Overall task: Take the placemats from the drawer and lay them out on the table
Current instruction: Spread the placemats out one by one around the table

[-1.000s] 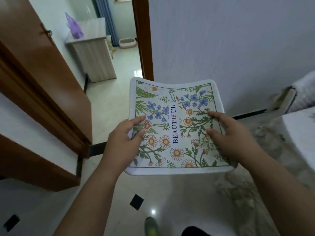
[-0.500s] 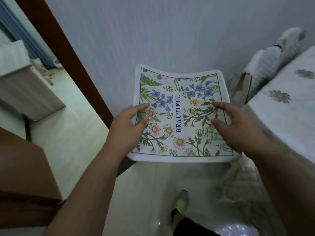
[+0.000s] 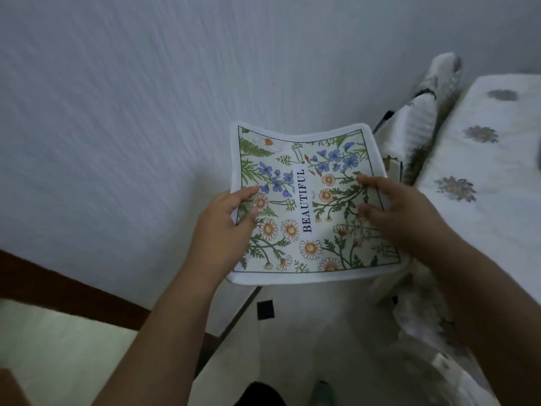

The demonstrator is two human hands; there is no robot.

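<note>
A square floral placemat (image 3: 304, 200) printed with daisies, blue flowers and the word BEAUTIFUL is held flat in the air in front of me. My left hand (image 3: 222, 230) grips its left edge, thumb on top. Along its right side my right hand (image 3: 401, 218) holds it, fingers spread over the print. Whether more mats lie stacked under it is hidden. The table (image 3: 497, 159), covered with a white cloth with grey flower motifs, lies at the right edge of the view, just beyond the mat.
A pale wall (image 3: 146, 112) fills the upper left. A chair with a white cover (image 3: 421, 112) stands between wall and table. A brown door frame (image 3: 73, 294) crosses the lower left. The tablecloth hangs down at lower right (image 3: 424, 347) over light floor tiles (image 3: 292, 332).
The view has swung right, away from the doorway and wooden door, toward the table. Both hands have kept the same grip on the placemat, which now sits closer to the table.
</note>
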